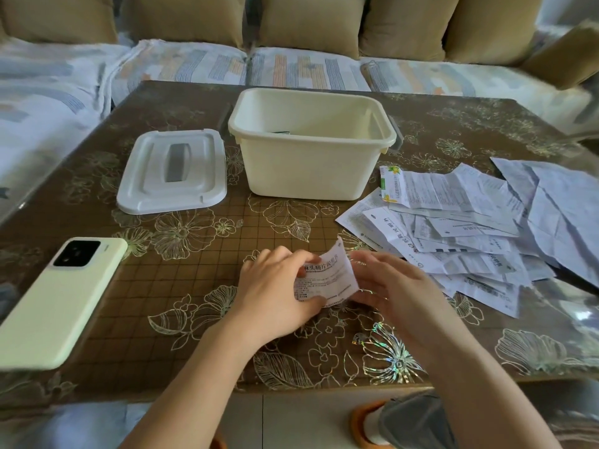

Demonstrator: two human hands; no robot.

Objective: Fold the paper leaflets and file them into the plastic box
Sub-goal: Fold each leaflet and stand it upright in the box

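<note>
A small white printed leaflet (330,277) is held just above the table in front of me, partly folded. My left hand (275,286) pinches its left edge and my right hand (385,286) holds its right side. Behind it stands the cream plastic box (308,170), open, with something dark and small inside near its far left wall. A loose pile of unfolded leaflets (470,222) lies to the right of the box and my hands.
The box's white lid (171,173) lies flat to the left of the box. A pale green phone (55,303) rests at the front left. The brown flower-patterned table (194,270) is backed by a sofa with tan cushions (308,24).
</note>
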